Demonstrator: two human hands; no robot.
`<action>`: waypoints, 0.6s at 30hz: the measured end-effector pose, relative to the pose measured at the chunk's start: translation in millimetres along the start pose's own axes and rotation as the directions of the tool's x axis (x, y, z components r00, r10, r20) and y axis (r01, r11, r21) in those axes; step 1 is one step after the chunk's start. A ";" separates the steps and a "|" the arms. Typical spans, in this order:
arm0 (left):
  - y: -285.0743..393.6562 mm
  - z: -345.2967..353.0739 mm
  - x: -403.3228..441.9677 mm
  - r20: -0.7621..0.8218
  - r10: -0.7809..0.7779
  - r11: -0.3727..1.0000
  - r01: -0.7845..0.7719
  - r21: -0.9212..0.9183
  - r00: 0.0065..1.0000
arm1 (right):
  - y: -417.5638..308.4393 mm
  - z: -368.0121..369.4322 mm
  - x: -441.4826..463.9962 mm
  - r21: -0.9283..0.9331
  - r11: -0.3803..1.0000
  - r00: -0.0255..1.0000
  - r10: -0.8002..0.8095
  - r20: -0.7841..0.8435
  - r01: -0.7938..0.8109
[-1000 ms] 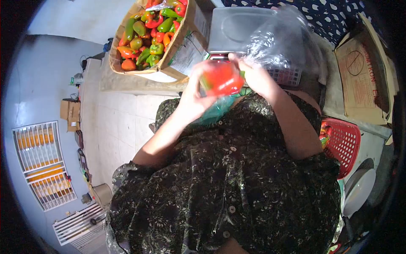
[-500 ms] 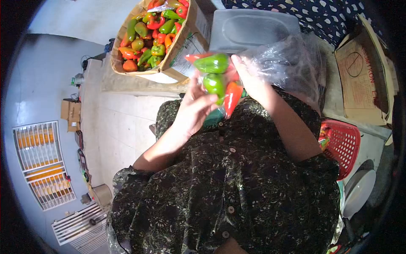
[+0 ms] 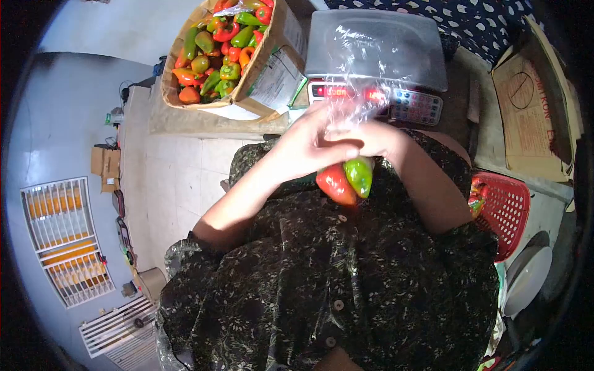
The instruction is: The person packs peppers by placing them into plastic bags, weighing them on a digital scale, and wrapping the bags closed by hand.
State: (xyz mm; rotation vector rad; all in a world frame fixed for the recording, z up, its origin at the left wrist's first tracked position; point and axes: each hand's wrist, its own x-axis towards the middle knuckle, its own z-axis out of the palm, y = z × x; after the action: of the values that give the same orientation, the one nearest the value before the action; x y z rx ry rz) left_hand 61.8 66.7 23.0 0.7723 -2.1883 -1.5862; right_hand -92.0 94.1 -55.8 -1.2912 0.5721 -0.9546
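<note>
A clear plastic bag (image 3: 359, 71) with red and green peppers (image 3: 336, 183) inside is between my two hands, in front of my chest. Its loose upper part stretches up past my hands, across the scale's display. The peppers bulge out below my fingers. My left hand (image 3: 306, 145) grips the bag from the left, its thumb lying across just above the peppers. From the right, my right hand (image 3: 368, 137) closes round the gathered neck; the left hand and the film partly hide its fingers. Just beyond is a digital scale (image 3: 375, 52) with lit red digits.
A cardboard box (image 3: 281, 68) full of red and green peppers stands left of the scale. To the right are an opened carton (image 3: 526, 111), a red perforated basket (image 3: 504, 213) with wrapped produce, and a white round dish (image 3: 527, 281). Patterned cloth (image 3: 421, 7) lies behind.
The bag has been turned so the peppers hang down toward me and its film points away. Both hands have come together at its neck. The scale's display is now uncovered.
</note>
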 end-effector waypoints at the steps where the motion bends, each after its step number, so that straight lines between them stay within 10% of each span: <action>1: 13.5 1.0 0.3 0.119 -0.196 0.977 0.203 -0.057 0.973 | -11.1 5.8 2.2 0.302 0.930 0.973 0.169 0.160 -0.211; 2: 18.7 -4.7 -2.0 0.080 -0.275 0.942 0.286 -0.176 0.958 | -20.8 11.2 8.3 -0.095 0.951 0.926 0.309 0.216 -0.295; 4: 22.4 -17.1 -6.0 0.040 -0.436 0.815 0.413 -0.406 0.899 | -24.8 17.3 2.1 0.176 0.965 0.971 0.166 0.173 -0.196; 5: 10.3 -9.1 -7.7 -0.234 -0.342 0.823 0.170 -0.542 0.910 | -15.2 11.2 5.5 0.073 0.995 0.981 0.054 0.185 -0.069; 8: 21.6 -33.6 -5.4 -0.272 -0.339 0.417 -0.115 -0.902 0.901 | -26.8 3.7 14.5 0.020 0.996 0.985 -0.094 0.148 0.092; 16: 5.0 -127.1 -17.9 -0.412 -0.196 0.426 -0.301 -0.853 0.890 | -20.5 4.5 11.4 0.085 0.992 0.973 0.071 0.220 -0.091; 18: 14.4 -126.6 -14.8 -0.705 -0.124 0.681 -0.457 -0.572 0.698 | -13.7 6.1 10.3 0.113 0.984 0.964 0.108 0.242 -0.138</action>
State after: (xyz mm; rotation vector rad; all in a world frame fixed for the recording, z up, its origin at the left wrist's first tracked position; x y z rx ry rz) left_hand 140.5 -18.0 78.6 0.6889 -0.9141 -1.5022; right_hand -85.4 88.7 -39.8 -1.2170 0.3950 -0.7119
